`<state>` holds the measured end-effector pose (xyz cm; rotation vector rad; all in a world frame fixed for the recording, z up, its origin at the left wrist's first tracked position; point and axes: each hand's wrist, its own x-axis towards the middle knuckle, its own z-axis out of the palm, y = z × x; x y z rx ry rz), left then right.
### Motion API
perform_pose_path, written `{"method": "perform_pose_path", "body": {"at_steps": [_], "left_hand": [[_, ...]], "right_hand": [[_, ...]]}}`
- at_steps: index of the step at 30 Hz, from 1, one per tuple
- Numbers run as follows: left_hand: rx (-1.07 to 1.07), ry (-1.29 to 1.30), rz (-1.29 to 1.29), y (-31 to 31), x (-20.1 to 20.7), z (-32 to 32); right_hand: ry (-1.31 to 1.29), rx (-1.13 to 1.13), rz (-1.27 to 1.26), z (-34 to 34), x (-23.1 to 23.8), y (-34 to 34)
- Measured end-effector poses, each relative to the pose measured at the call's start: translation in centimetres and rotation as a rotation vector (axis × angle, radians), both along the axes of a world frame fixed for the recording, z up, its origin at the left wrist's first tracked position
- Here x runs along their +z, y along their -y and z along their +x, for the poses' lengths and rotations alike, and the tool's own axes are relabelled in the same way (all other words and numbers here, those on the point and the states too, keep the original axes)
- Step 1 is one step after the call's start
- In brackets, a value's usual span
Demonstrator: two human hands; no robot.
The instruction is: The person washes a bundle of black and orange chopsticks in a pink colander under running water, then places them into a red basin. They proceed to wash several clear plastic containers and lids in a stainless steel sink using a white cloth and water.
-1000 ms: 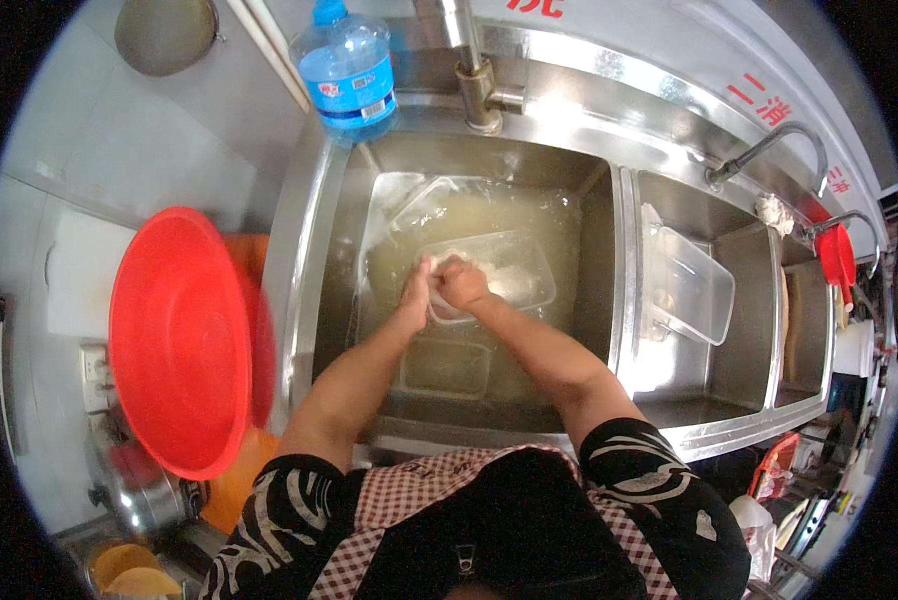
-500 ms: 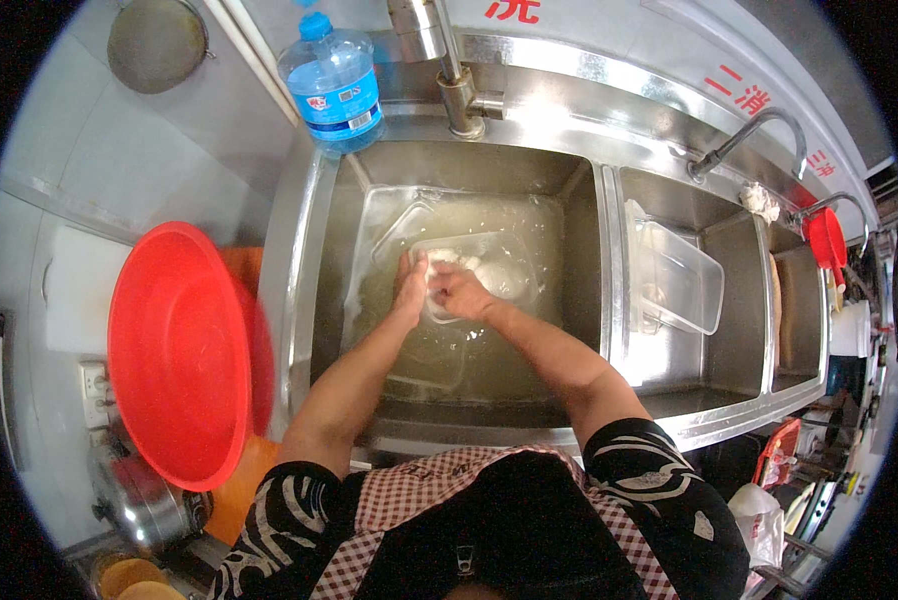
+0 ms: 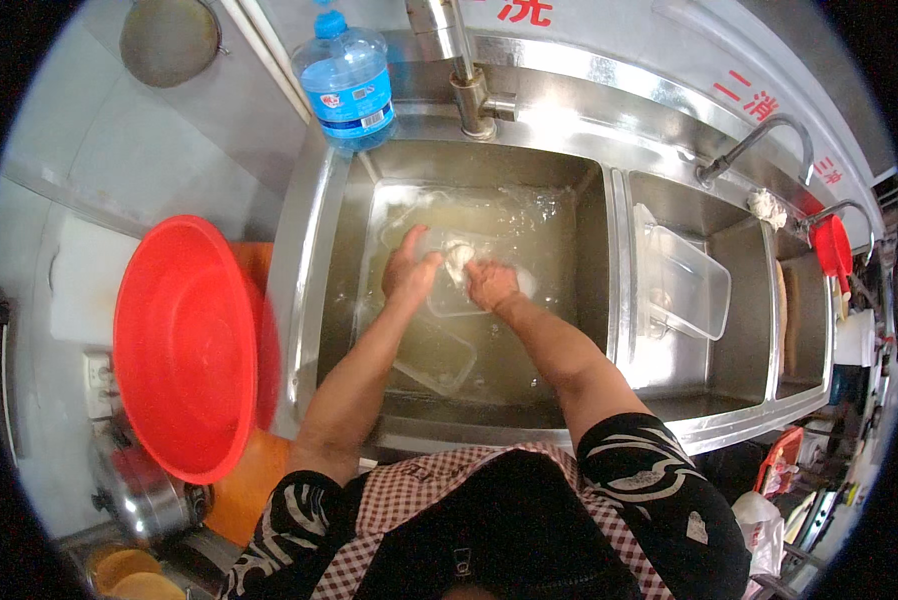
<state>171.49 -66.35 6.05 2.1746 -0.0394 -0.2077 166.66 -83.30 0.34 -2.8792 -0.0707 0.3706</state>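
Both my hands are in the cloudy water of the large left sink basin [image 3: 591, 260]. A clear plastic container [image 3: 457, 308] lies there, partly under the water. My left hand [image 3: 409, 275] is closed round the container's left side, thumb on the inner side. At the container's middle is a bunched white cloth [image 3: 458, 257], and my right hand [image 3: 492, 285] has its curled fingers on it. Another pale patch, perhaps more cloth, shows beside the right hand. Nearer to me, a clear rectangular plastic piece [image 3: 449, 362] lies under the water.
A tap [image 3: 476, 105] and a blue-labelled water jug [image 3: 346, 85] stand behind the basin. To the left leans a large red tub [image 3: 184, 350]. The middle basin holds a clear plastic box [image 3: 694, 285]. A red dipper [image 3: 831, 245] hangs at far right.
The white cloth has been drawn together into a bunch between my hands. My right hand has moved slightly right and the left has opened wider. The view has shifted a little.
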Motion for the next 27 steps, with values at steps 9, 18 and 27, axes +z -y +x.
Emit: {"method": "perform_pose_path", "body": {"at_steps": [9,18,27], "left_hand": [[-0.016,-0.128,0.028,1.6,2.9,0.3],[-0.142,0.151,0.114,3.4,4.9,-3.5],[-0.072,0.187,0.078,2.8,4.0,-2.7]], "right_hand": [[-0.174,-0.017,0.006,-1.7,0.1,0.0],[-0.245,-0.088,-0.106,0.3,-1.7,0.8],[-0.338,-0.087,0.043,-1.0,-1.1,1.9]]}}
